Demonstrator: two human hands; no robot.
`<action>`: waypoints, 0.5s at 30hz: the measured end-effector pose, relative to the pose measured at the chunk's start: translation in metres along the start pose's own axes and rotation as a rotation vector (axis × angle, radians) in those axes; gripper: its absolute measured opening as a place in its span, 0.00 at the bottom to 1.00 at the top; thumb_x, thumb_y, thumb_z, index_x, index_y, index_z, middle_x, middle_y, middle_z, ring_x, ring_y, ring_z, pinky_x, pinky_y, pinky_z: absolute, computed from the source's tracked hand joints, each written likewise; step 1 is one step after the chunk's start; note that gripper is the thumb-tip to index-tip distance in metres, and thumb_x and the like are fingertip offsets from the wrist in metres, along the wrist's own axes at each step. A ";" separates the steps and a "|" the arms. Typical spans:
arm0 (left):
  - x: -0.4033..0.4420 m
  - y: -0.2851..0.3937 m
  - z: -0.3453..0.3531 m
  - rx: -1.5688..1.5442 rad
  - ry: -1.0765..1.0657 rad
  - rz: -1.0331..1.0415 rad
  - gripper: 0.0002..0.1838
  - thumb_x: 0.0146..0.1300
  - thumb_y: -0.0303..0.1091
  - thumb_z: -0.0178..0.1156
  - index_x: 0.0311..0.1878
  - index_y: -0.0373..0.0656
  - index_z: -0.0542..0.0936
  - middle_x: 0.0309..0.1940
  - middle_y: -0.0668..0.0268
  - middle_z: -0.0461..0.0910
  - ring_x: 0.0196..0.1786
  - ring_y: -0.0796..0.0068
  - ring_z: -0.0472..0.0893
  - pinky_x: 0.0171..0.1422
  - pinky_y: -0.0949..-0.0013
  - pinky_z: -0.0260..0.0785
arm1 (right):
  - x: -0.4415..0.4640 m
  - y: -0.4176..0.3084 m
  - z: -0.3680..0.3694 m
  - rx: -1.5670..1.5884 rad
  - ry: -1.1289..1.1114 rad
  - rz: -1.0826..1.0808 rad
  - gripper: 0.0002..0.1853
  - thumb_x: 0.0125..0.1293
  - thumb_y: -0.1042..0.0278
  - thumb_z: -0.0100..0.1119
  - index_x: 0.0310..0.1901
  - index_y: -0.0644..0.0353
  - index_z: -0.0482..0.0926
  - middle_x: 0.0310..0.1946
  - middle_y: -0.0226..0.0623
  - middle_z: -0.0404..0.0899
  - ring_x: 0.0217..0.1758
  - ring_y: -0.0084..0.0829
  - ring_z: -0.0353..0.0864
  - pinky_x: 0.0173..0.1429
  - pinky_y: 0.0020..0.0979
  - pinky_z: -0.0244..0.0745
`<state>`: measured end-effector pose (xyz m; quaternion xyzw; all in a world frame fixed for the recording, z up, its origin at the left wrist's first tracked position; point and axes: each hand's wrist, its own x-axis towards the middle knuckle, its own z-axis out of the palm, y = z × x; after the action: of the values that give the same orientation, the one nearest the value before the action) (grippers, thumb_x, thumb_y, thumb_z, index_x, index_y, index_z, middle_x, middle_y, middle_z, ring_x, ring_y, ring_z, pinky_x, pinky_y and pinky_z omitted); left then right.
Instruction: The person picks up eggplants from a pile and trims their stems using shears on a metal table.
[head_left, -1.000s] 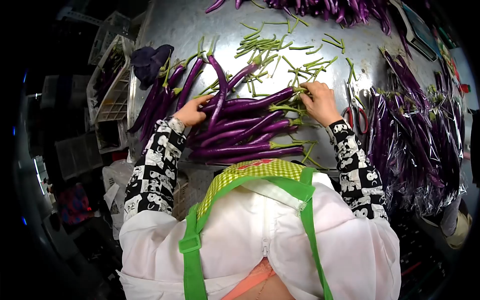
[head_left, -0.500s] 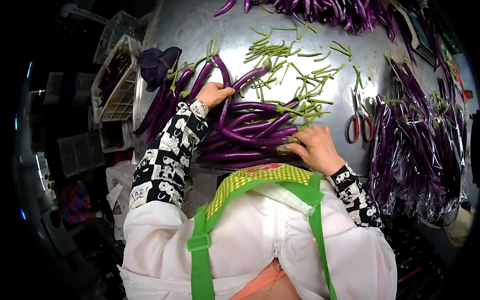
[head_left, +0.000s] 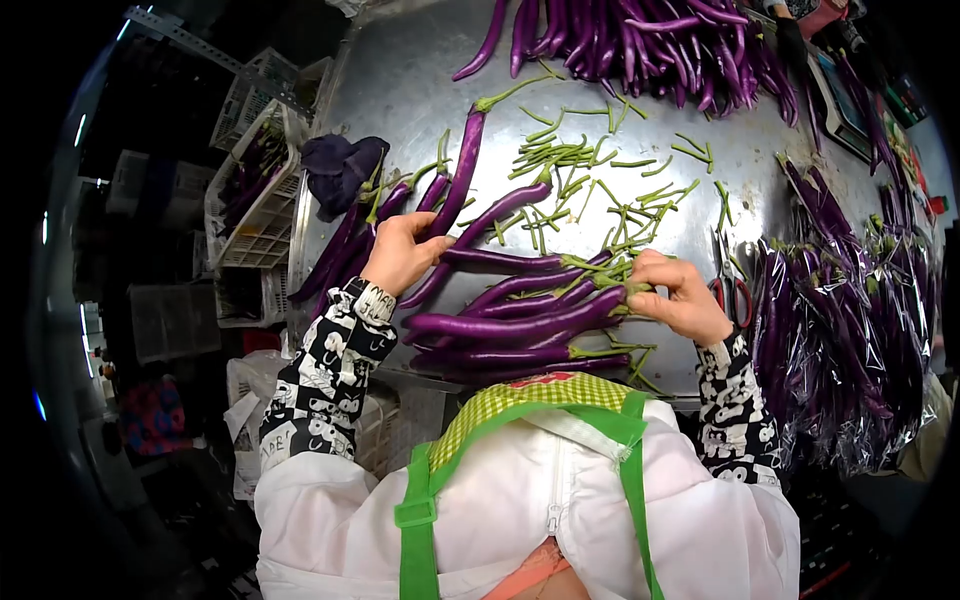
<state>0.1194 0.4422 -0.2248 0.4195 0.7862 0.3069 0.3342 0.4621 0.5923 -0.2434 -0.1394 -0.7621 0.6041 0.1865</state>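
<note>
Long purple eggplants lie in a pile on the metal table in front of me. My left hand (head_left: 402, 255) is closed round the lower end of one eggplant (head_left: 463, 170), whose green stem points away from me. My right hand (head_left: 682, 297) pinches the stem end of another eggplant (head_left: 530, 326), which lies across the top of the near pile. Between my hands, more eggplants (head_left: 510, 262) lie sideways, stems to the right. Cut green stems (head_left: 555, 153) are scattered beyond them. Red-handled scissors (head_left: 741, 300) lie right of my right hand, partly hidden.
A large heap of eggplants (head_left: 640, 45) covers the table's far side. Eggplants in clear plastic bags (head_left: 830, 330) lie at the right. A dark cloth bundle (head_left: 343, 172) sits at the left edge, beside white crates (head_left: 262, 195) off the table.
My left hand has shifted nearer me and now grips an eggplant pointing away. My right hand has moved right, with an eggplant's stem end in its fingers. The camera view has shifted slightly.
</note>
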 end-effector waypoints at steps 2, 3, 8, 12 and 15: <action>-0.001 -0.004 -0.005 0.083 -0.015 0.001 0.20 0.58 0.26 0.68 0.52 0.26 0.78 0.31 0.64 0.83 0.28 0.81 0.78 0.32 0.76 0.71 | 0.011 0.013 0.001 0.007 -0.007 0.040 0.15 0.61 0.60 0.68 0.31 0.65 0.80 0.26 0.30 0.75 0.35 0.26 0.70 0.42 0.28 0.66; -0.002 -0.009 -0.005 0.165 0.073 0.094 0.17 0.55 0.33 0.69 0.45 0.32 0.83 0.30 0.55 0.85 0.31 0.69 0.84 0.40 0.68 0.74 | 0.017 0.021 0.002 0.101 0.044 0.161 0.15 0.62 0.59 0.67 0.32 0.65 0.81 0.26 0.28 0.76 0.34 0.23 0.71 0.42 0.27 0.66; -0.009 0.010 -0.008 0.301 0.104 0.078 0.17 0.54 0.34 0.69 0.44 0.34 0.84 0.33 0.51 0.85 0.35 0.62 0.85 0.44 0.66 0.74 | 0.041 0.102 -0.007 -0.039 0.239 0.388 0.20 0.63 0.51 0.65 0.33 0.64 0.83 0.25 0.28 0.79 0.29 0.22 0.73 0.37 0.30 0.69; -0.003 -0.006 -0.005 0.278 0.066 0.036 0.17 0.54 0.36 0.70 0.44 0.35 0.84 0.33 0.50 0.85 0.36 0.61 0.85 0.44 0.66 0.74 | 0.043 0.102 0.004 -0.755 0.467 0.602 0.19 0.62 0.50 0.64 0.37 0.61 0.85 0.36 0.40 0.82 0.45 0.42 0.75 0.50 0.51 0.64; -0.006 0.001 -0.001 0.287 0.019 0.024 0.17 0.54 0.36 0.70 0.44 0.35 0.84 0.33 0.50 0.84 0.36 0.58 0.85 0.44 0.64 0.74 | 0.035 0.106 0.015 -1.119 0.637 0.380 0.20 0.61 0.52 0.65 0.45 0.61 0.82 0.48 0.45 0.75 0.53 0.43 0.70 0.53 0.51 0.61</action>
<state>0.1216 0.4372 -0.2216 0.4696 0.8200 0.1992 0.2596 0.4221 0.6190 -0.3456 -0.5182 -0.8305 0.0696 0.1922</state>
